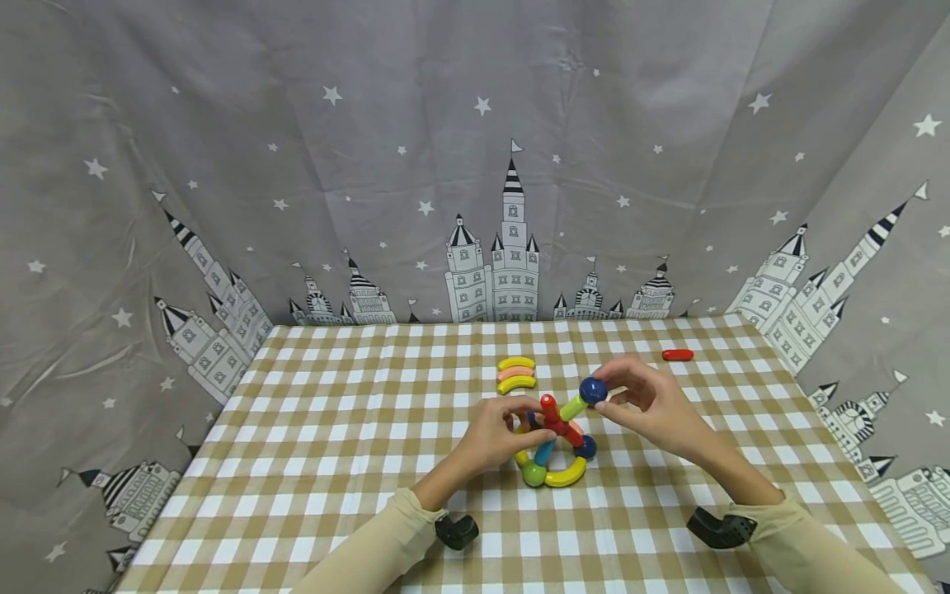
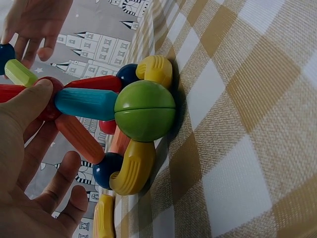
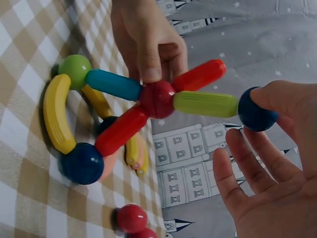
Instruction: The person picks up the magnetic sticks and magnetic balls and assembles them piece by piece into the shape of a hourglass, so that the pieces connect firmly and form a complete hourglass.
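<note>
A magnetic stick-and-ball construction stands on the checked cloth. Curved yellow pieces (image 3: 57,114), a green ball (image 3: 75,72) and a dark blue ball (image 3: 81,163) are in its base. Straight sticks, among them a teal stick (image 2: 86,102), rise to a red hub ball (image 3: 157,99). With thumb and fingers, my left hand (image 1: 490,433) pinches this hub. A lime stick (image 3: 205,103) and a red stick (image 3: 200,74) point up and out from it. At the lime stick's outer end, my right hand (image 1: 656,404) pinches another dark blue ball (image 1: 593,391), which touches the stick.
Behind the construction lie loose curved pieces, yellow (image 1: 515,363) and orange (image 1: 515,374), side by side. A red stick (image 1: 678,355) lies farther back at the right. A grey castle-print curtain (image 1: 445,165) borders the table's back and sides.
</note>
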### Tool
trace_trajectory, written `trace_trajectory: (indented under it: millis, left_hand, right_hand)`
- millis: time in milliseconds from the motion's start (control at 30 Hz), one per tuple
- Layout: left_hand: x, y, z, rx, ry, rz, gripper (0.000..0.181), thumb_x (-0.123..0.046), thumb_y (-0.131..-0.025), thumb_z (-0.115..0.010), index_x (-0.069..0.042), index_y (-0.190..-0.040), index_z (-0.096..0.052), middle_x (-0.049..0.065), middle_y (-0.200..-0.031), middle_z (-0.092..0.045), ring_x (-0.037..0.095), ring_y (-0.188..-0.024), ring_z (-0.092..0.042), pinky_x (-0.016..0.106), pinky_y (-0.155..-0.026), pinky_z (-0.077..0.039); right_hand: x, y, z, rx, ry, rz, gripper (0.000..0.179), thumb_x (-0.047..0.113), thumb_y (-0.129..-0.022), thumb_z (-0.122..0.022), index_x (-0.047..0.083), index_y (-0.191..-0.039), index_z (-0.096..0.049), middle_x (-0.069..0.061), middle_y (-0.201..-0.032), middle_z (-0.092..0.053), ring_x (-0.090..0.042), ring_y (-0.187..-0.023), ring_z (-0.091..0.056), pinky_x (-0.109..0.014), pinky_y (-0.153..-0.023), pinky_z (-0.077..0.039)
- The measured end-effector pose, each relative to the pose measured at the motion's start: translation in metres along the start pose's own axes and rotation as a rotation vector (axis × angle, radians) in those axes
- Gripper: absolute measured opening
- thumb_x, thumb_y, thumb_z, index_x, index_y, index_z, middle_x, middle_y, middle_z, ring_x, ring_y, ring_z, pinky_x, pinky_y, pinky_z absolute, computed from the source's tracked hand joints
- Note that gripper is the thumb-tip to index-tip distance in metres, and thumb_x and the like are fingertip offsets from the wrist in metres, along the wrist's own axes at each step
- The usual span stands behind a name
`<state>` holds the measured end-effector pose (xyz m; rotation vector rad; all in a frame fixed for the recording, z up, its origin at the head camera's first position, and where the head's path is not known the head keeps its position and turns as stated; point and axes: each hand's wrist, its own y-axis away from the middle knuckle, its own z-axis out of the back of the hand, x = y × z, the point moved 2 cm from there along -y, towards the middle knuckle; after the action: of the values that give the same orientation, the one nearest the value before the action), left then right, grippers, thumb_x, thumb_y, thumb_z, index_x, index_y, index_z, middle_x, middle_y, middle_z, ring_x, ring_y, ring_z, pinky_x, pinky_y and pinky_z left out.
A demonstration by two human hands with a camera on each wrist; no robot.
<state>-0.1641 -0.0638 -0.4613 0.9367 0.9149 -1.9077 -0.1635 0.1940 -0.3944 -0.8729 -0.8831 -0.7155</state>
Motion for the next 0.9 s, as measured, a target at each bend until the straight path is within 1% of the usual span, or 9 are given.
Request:
trace_trajectory:
  millis: [67, 200, 267, 433, 500, 733, 800, 900]
  left_hand:
    - [-0.0002, 0.0002, 0.0001, 0.001, -0.003, 0.008, 0.029, -0.033, -0.087, -0.084, -0.023, -0.113, -0.077, -0.017, -0.097, -0.074, 0.017, -0.077, -0.065, 0.028, -0.064, -0.05]
    - [-0.0001, 0.0003, 0.0003, 0.0, -0.003, 0.009, 0.029, -0.034, -0.087, -0.084, -0.024, -0.114, -0.077, -0.019, -0.097, -0.073, 0.016, -0.077, -0.065, 0.029, -0.065, -0.05]
    - [-0.0002, 0.0005, 0.0005, 0.001, -0.002, 0.009, 0.029, -0.034, -0.087, -0.084, -0.024, -0.114, -0.077, -0.017, -0.098, -0.074, 0.017, -0.078, -0.065, 0.029, -0.065, -0.05]
    - [0.0001, 0.0005, 0.0004, 0.005, 0.002, 0.009, 0.027, -0.032, -0.087, -0.084, -0.021, -0.111, -0.077, -0.005, -0.096, -0.075, 0.02, -0.078, -0.065, 0.026, -0.063, -0.048]
    - [0.0004, 0.0003, 0.0001, 0.004, 0.003, 0.008, 0.027, -0.031, -0.087, -0.085, -0.021, -0.111, -0.077, -0.003, -0.094, -0.075, 0.021, -0.078, -0.065, 0.026, -0.062, -0.048]
    - [0.0016, -0.0005, -0.0014, -0.004, -0.003, 0.002, 0.027, -0.03, -0.086, -0.085, -0.021, -0.111, -0.077, -0.012, -0.092, -0.074, 0.016, -0.077, -0.065, 0.029, -0.063, -0.05]
    - [0.0017, -0.0006, -0.0016, -0.006, -0.008, 0.0, 0.027, -0.03, -0.087, -0.085, -0.021, -0.111, -0.077, -0.013, -0.092, -0.074, 0.015, -0.077, -0.064, 0.029, -0.063, -0.05]
    - [0.001, -0.0006, -0.0015, -0.007, -0.01, -0.008, 0.026, -0.029, -0.087, -0.085, -0.021, -0.11, -0.077, -0.011, -0.092, -0.074, 0.016, -0.077, -0.065, 0.028, -0.063, -0.05]
  right_hand:
    - [-0.0003, -0.0002, -0.0015, 0.0, 0.002, -0.003, 0.033, -0.003, -0.092, -0.074, 0.006, -0.122, -0.064, -0.011, -0.119, -0.065, -0.024, -0.102, -0.068, -0.03, -0.086, -0.058]
    - [-0.0009, -0.0002, -0.003, -0.006, 0.002, -0.011, 0.033, -0.003, -0.092, -0.074, 0.007, -0.122, -0.064, -0.011, -0.12, -0.065, -0.025, -0.102, -0.068, -0.031, -0.086, -0.058]
    - [-0.0013, -0.0007, -0.0034, -0.009, -0.004, -0.011, 0.033, -0.003, -0.092, -0.074, 0.006, -0.122, -0.064, -0.011, -0.12, -0.065, -0.027, -0.102, -0.068, -0.031, -0.086, -0.058]
    - [-0.0007, -0.0022, -0.0053, -0.015, 0.0, -0.024, 0.033, -0.001, -0.092, -0.074, 0.007, -0.123, -0.064, -0.01, -0.121, -0.065, -0.028, -0.101, -0.069, -0.032, -0.086, -0.058]
    - [-0.0001, -0.0025, -0.0062, -0.015, 0.003, -0.034, 0.033, 0.001, -0.093, -0.074, 0.008, -0.123, -0.063, -0.01, -0.122, -0.065, -0.028, -0.101, -0.069, -0.031, -0.086, -0.058]
    - [0.0009, -0.0021, -0.0074, -0.018, -0.007, -0.048, 0.034, 0.001, -0.093, -0.074, 0.008, -0.125, -0.062, -0.011, -0.124, -0.064, -0.029, -0.101, -0.069, -0.031, -0.086, -0.058]
    - [0.0011, -0.0017, -0.0075, -0.02, -0.007, -0.054, 0.035, 0.002, -0.093, -0.074, 0.008, -0.125, -0.062, -0.011, -0.124, -0.064, -0.029, -0.102, -0.069, -0.032, -0.087, -0.058]
    - [0.0014, -0.0013, -0.0077, -0.018, -0.009, -0.065, 0.035, 0.003, -0.094, -0.074, 0.008, -0.126, -0.062, -0.011, -0.125, -0.064, -0.029, -0.103, -0.069, -0.032, -0.088, -0.058]
